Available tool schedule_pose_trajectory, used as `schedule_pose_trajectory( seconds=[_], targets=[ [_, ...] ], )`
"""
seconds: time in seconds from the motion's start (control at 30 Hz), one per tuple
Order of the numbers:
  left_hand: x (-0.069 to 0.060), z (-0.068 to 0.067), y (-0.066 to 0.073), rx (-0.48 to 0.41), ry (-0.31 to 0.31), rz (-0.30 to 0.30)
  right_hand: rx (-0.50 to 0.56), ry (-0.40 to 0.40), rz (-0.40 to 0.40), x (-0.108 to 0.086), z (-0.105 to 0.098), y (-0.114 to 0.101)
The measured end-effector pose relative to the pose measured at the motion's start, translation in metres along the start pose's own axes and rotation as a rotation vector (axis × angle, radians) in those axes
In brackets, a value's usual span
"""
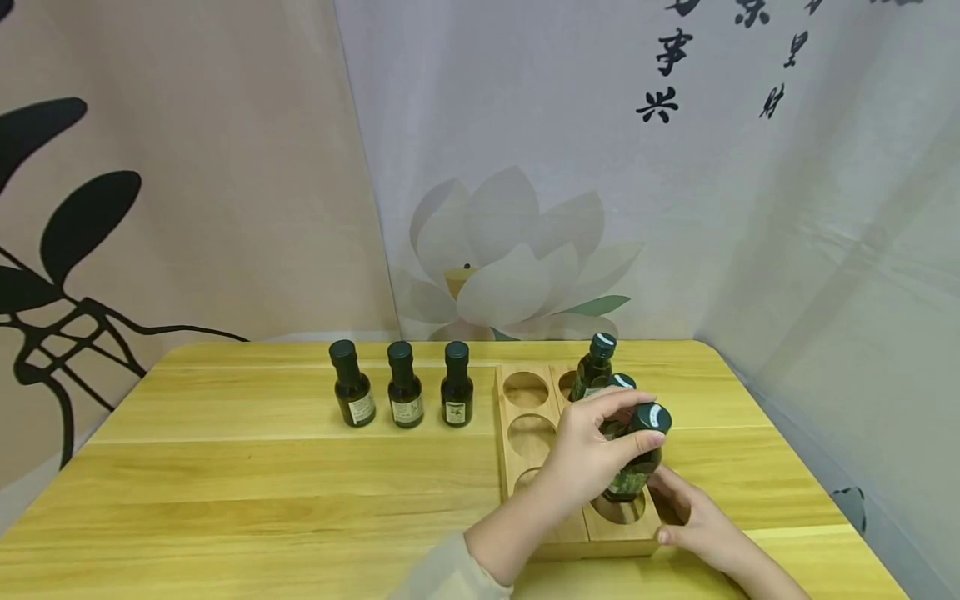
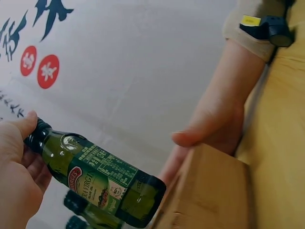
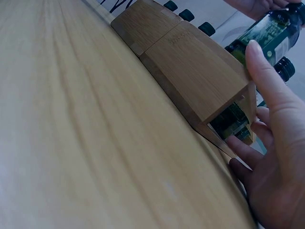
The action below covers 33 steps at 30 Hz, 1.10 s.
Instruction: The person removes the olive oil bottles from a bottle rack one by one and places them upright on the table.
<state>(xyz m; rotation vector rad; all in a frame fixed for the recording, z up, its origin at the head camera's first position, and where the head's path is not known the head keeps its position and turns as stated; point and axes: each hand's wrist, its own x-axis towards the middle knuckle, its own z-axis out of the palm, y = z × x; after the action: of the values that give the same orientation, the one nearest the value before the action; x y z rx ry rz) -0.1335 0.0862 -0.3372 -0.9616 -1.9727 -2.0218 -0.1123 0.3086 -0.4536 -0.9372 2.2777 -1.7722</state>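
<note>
My left hand (image 1: 581, 458) pinches the dark cap of a green glass bottle (image 1: 633, 477), its base over the front right round hole of a wooden rack (image 1: 615, 548). The left wrist view shows this bottle (image 2: 102, 179) tilted, its green label facing the camera, fingers of the left hand (image 2: 16, 176) round its neck. My right hand (image 1: 701, 527) holds the rack's front right corner. In the right wrist view the right hand (image 3: 286, 152) has its thumb against the rack (image 3: 195, 71) and other fingers by its open side.
Two similar green bottles, one at the back (image 1: 592, 372) and one partly hidden (image 1: 622, 382), stand in the rack's right column. Three small dark bottles (image 1: 358, 398) (image 1: 406, 400) (image 1: 457, 398) stand in a row on the wooden table (image 1: 262, 475), left of the rack. A printed curtain hangs behind.
</note>
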Motion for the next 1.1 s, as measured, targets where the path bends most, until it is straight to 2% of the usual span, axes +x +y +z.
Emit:
schedule_pose_trajectory(
  seconds=[0.17,0.27,0.47,0.67,0.9,1.1],
  targets=[
    [0.007,-0.008,0.008,-0.002,0.002,-0.001,0.008,0.014,0.01,-0.002,0.0,-0.001],
    [0.011,-0.014,0.013,-0.002,-0.008,0.023,0.003,0.021,0.015,-0.002,-0.001,0.0],
    [0.017,-0.027,0.023,-0.019,-0.005,0.054,-0.047,0.001,-0.037,-0.001,-0.001,0.005],
    [0.019,-0.043,0.03,-0.029,0.02,0.049,-0.057,-0.01,-0.053,0.0,-0.001,0.007],
    [0.018,-0.066,0.033,0.027,0.078,0.113,-0.091,0.016,-0.071,-0.001,0.0,0.01],
    [0.015,-0.086,0.033,0.031,0.119,0.091,-0.072,0.008,-0.062,-0.002,0.0,0.01]
  ],
)
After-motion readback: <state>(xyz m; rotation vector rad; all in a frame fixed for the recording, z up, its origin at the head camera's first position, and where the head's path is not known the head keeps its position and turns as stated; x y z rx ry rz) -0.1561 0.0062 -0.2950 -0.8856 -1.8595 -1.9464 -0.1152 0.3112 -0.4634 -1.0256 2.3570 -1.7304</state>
